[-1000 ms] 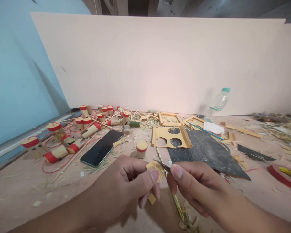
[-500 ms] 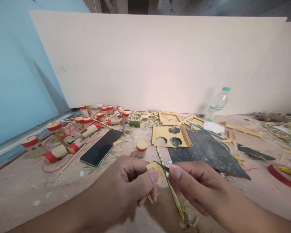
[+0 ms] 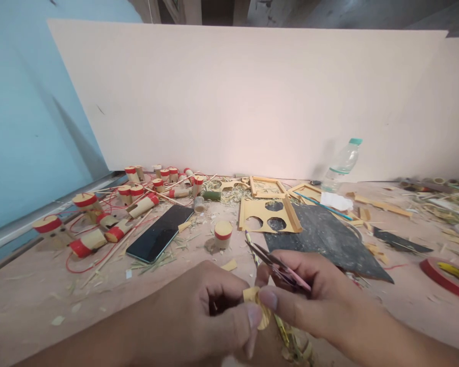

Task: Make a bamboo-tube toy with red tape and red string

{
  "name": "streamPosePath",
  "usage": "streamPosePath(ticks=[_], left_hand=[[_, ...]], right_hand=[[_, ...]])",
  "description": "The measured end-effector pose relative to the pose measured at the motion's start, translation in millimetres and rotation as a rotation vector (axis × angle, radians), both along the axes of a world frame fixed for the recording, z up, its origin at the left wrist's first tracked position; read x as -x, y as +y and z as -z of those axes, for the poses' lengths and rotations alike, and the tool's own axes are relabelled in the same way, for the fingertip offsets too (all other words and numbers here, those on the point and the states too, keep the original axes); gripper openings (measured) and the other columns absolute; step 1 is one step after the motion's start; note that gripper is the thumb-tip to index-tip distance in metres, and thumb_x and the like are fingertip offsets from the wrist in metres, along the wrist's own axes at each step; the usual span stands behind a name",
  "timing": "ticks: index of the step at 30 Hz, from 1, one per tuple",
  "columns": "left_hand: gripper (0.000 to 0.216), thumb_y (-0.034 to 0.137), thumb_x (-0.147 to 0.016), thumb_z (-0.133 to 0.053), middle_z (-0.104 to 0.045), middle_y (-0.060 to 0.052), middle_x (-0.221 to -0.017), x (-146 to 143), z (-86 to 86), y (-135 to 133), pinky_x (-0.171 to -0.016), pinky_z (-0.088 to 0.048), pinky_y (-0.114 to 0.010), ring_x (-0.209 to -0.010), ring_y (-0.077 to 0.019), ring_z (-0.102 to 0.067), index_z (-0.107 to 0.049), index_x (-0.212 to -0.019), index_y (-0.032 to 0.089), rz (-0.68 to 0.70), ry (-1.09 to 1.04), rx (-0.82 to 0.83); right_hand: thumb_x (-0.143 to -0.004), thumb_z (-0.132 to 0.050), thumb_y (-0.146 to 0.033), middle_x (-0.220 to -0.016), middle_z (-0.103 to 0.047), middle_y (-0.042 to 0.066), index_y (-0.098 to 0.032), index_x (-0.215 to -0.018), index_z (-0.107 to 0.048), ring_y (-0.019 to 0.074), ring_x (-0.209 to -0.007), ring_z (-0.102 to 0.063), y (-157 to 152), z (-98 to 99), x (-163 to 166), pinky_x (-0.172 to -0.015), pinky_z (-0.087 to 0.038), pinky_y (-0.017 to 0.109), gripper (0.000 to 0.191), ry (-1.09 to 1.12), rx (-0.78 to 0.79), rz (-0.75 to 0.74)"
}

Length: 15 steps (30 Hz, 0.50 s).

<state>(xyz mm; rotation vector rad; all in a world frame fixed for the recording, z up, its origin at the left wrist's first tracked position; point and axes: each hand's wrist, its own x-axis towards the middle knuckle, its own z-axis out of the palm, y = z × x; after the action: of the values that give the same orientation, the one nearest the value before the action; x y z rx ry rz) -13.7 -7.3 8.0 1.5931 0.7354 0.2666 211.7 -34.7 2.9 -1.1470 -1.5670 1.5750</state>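
My left hand [image 3: 229, 311] pinches a small yellow paper piece [image 3: 264, 315] with a rounded edge and dark pencil-like lines. My right hand [image 3: 309, 300] has a pair of small scissors [image 3: 281, 270] with pinkish handles in its fingers, the dark blades pointing up and left, clear of the paper. The right thumb also touches the paper piece beside the left thumb. Just beyond the hands stands a short bamboo cylinder [image 3: 223, 235] with a yellow top and a red band. Partly hidden under the right hand lies a pencil [image 3: 281, 331] with a patterned barrel.
Several red-banded bamboo tubes [image 3: 87, 203] with red strings crowd the left, by a phone [image 3: 160, 233]. Behind are a yellow card frame with round holes [image 3: 268, 214], a black sheet [image 3: 325, 239] and a clear bottle [image 3: 342, 165]. Red tape [image 3: 439, 280] lies right; shavings litter the table.
The scissors have come away from the paper, swinging up with pink handles now showing. Both hands have lowered slightly, and the right thumb now touches the paper. A yellow scrap shows behind the left hand.
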Motion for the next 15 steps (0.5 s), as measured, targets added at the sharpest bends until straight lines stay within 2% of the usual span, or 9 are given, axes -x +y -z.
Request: streamPosePath(ticks=[2, 4, 8, 12, 15], left_hand=[[0.034, 0.043, -0.099, -0.065, -0.057, 0.003, -0.071, -0.2, 0.0, 0.1, -0.06, -0.034, -0.023, -0.067, -0.0124, -0.049, -0.066, -0.077, 0.018, -0.015, 0.029, -0.045], [0.031, 0.041, -0.1, -0.065, -0.054, 0.005, -0.071, -0.5, 0.5, 0.7, -0.061, -0.033, -0.023, -0.068, -0.0125, -0.047, -0.066, -0.079, 0.018, -0.088, 0.022, -0.102], [0.039, 0.047, -0.105, -0.057, -0.049, 0.005, -0.073, -0.7, 3.2, 1.7, -0.061, -0.032, -0.024, -0.07, -0.0135, -0.042, -0.061, -0.078, 0.018, -0.208, 0.005, -0.219], [0.045, 0.049, -0.107, -0.055, -0.045, 0.005, -0.07, -0.3, 7.0, 1.9, -0.059, -0.03, -0.024, -0.069, -0.0133, -0.041, -0.057, -0.074, 0.019, -0.181, 0.077, -0.311], [0.047, 0.053, -0.106, -0.055, -0.051, 0.004, -0.071, 0.2, 7.7, 2.2, -0.061, -0.035, -0.023, -0.071, -0.0144, -0.048, -0.064, -0.076, 0.019, -0.177, 0.082, -0.287]], right_hand=[[-0.089, -0.087, -0.043, -0.067, -0.038, -0.008, -0.02, -0.077, -0.058, 0.0105, -0.063, -0.03, 0.9, -1.1, 1.6, -0.056, -0.027, 0.023, 0.039, -0.02, 0.014, 0.009], [-0.091, -0.085, -0.041, -0.066, -0.037, -0.008, -0.021, -0.074, -0.054, 0.0103, -0.062, -0.029, 2.8, -2.5, 2.8, -0.055, -0.027, 0.023, 0.041, -0.022, -0.002, 0.023], [-0.093, -0.081, -0.042, -0.064, -0.034, -0.009, -0.022, -0.071, -0.048, 0.0092, -0.056, -0.028, 6.4, -4.5, 4.1, -0.05, -0.026, 0.022, 0.044, -0.019, -0.04, 0.048], [-0.092, -0.082, -0.046, -0.062, -0.036, -0.01, -0.022, -0.072, -0.051, 0.0082, -0.053, -0.028, 7.2, -2.7, 2.5, -0.046, -0.024, 0.022, 0.044, -0.018, -0.043, 0.059], [-0.094, -0.08, -0.054, -0.058, -0.037, -0.011, -0.021, -0.077, -0.056, 0.0071, -0.048, -0.027, 7.1, 2.8, -1.3, -0.045, -0.023, 0.021, 0.044, 0.028, -0.006, 0.054]])
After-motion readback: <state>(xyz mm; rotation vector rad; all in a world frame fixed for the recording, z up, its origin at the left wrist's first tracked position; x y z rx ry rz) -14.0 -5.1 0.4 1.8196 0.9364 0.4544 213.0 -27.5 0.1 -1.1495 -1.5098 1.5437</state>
